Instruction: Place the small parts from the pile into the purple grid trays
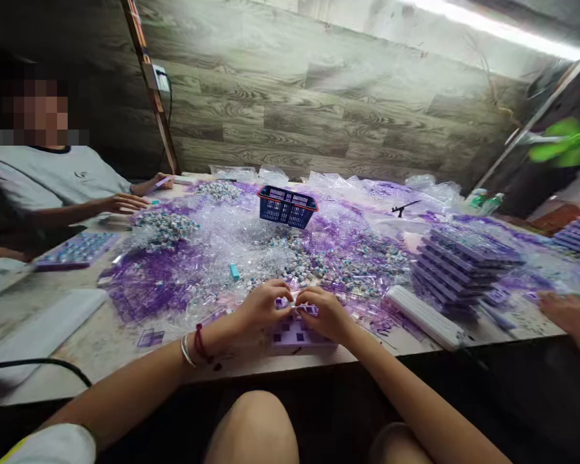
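Note:
My left hand (263,308) and my right hand (326,314) meet over a purple tray (303,340) with square openings, close to the table's front edge. Fingers and thumbs of both hands are pinched together on a small whitish piece (294,307), too small to name. Part of the tray is hidden under the hands. Just beyond the fingers lies a heap of small white, grey and teal pieces (290,258). A turquoise block (234,271) rests to the left of my left hand.
A dark blue basket (287,211) stands mid-table among clear and purple plastic scraps. To the right are a long white bar (423,316), stacked purple trays (459,270) and another person's hand (565,316). At left, a co-worker (62,180) sits by a filled tray (77,251).

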A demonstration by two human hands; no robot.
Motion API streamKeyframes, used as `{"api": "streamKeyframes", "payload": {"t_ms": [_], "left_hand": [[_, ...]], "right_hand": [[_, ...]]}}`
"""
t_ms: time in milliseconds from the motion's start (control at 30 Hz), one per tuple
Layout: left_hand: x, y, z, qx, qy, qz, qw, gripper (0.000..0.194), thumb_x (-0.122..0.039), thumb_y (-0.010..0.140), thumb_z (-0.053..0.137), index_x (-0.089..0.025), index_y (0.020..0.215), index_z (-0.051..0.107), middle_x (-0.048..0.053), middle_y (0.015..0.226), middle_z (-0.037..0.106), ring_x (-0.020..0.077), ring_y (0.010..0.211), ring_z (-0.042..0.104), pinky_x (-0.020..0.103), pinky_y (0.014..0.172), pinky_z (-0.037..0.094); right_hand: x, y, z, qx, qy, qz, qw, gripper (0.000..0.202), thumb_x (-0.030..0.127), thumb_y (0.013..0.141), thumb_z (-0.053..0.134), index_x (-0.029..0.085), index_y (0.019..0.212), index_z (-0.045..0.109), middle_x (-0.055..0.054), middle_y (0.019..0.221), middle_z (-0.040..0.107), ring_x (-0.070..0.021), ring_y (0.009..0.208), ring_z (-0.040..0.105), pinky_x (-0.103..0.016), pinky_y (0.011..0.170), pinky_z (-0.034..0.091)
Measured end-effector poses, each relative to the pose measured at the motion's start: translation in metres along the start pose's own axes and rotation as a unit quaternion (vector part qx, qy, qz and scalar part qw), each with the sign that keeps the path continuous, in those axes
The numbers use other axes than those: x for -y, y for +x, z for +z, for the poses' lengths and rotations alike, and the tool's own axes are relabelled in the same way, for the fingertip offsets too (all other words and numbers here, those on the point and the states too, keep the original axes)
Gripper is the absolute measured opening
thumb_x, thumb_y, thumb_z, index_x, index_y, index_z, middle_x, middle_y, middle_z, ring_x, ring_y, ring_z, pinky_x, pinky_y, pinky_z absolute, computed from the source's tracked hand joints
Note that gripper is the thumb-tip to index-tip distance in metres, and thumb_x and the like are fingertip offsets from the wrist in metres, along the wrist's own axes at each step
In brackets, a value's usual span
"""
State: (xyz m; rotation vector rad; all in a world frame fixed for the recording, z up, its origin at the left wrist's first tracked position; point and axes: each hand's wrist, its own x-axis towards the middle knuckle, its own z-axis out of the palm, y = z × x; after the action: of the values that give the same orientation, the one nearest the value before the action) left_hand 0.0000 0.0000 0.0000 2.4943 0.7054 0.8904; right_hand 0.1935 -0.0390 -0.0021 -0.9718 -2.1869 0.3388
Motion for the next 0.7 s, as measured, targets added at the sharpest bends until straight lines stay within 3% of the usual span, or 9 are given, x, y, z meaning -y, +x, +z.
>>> {"api": "streamKeyframes", "payload": {"t_ms": [433,700], "left_hand": [[-0.003,-0.003,0.005,-0.010,0.033,0.009,0.999,0.002,-0.013,0.077,0.066,-0.015,0.076,0.066,0.004,0.084,0.064,0.0170,0.083,0.060,0.029,0.078,0.049],[-0.004,-0.004,0.008,0.006,0.009,0.015,1.000,0.013,-0.012,0.082,0.061,-0.018,0.077,0.071,0.005,0.103,0.066,0.0173,0.092,0.063,0.030,0.085,0.050]], "right_hand": [[0.007,0.002,-0.001,0.049,-0.105,-0.025,0.993,0.017,0.005,0.078,0.059,0.016,0.088,0.066,-0.009,0.095,0.067,-0.0199,0.088,0.064,-0.032,0.080,0.052],[0.012,0.011,-0.001,0.080,-0.074,0.012,0.994,0.022,0.002,0.081,0.055,0.014,0.071,0.070,-0.007,0.081,0.068,-0.0162,0.076,0.064,-0.025,0.072,0.050]]}}
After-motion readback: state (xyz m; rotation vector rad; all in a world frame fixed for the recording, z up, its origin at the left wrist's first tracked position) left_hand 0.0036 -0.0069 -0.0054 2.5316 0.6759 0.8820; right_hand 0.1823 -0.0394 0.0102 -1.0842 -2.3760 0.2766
